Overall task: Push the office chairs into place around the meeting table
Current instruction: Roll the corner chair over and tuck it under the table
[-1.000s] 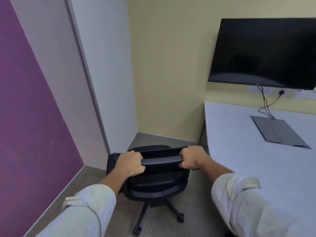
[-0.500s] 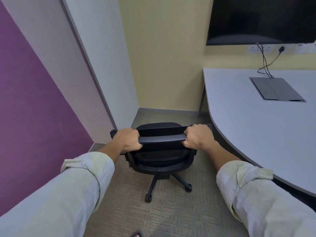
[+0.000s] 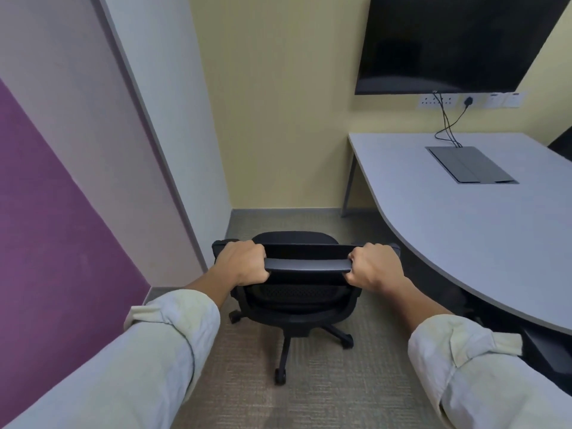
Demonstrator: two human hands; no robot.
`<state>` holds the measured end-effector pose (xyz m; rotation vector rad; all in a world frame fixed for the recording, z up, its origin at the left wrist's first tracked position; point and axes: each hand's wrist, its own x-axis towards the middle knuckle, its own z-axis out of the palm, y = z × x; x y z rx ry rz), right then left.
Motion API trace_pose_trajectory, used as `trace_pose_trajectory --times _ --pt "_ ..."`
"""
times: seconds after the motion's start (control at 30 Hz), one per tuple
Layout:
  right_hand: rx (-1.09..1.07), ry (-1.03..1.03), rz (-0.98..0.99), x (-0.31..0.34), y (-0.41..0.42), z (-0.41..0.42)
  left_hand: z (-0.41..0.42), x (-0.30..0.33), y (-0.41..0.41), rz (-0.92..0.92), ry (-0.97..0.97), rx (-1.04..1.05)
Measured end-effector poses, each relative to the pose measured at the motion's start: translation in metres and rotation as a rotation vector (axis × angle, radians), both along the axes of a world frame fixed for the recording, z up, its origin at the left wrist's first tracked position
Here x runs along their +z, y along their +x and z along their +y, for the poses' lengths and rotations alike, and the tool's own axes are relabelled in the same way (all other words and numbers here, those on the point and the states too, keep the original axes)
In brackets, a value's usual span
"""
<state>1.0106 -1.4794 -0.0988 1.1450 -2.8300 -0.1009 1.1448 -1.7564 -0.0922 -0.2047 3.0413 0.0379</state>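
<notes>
A black office chair (image 3: 300, 305) on castors stands on the carpet in front of me, its back towards me and its seat facing the yellow wall. My left hand (image 3: 243, 263) grips the left end of the backrest's top bar. My right hand (image 3: 376, 267) grips the right end of the same bar. The grey meeting table (image 3: 464, 230) with a curved edge lies to the right. The chair stands beside that edge, apart from it, not tucked under.
A dark cable hatch (image 3: 472, 165) is set in the tabletop, with cables rising to wall sockets (image 3: 438, 101). A black screen (image 3: 458, 41) hangs above. A white pillar (image 3: 173, 128) and purple wall (image 3: 58, 230) close in on the left. Another dark chair part (image 3: 548, 354) shows under the table at right.
The chair has rolled back from the corner and away from the table's edge, with both hands holding the backrest throughout. My view has tilted down and shifted left.
</notes>
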Motion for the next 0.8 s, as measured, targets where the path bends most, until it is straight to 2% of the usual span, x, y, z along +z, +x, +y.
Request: trace_pose_trajectory --times 0.37,0.8 --pt "-0.147 -0.014 0.044 -0.003 0.026 -0.072 -0.093 0.001 -0.025 -0.025 -0.066 -0.176" --pt "-0.274 -0.085 0.054 -0.005 0.003 -0.162 -0.199 -0.007 -0.103 -0.015 -0.146 -0.323"
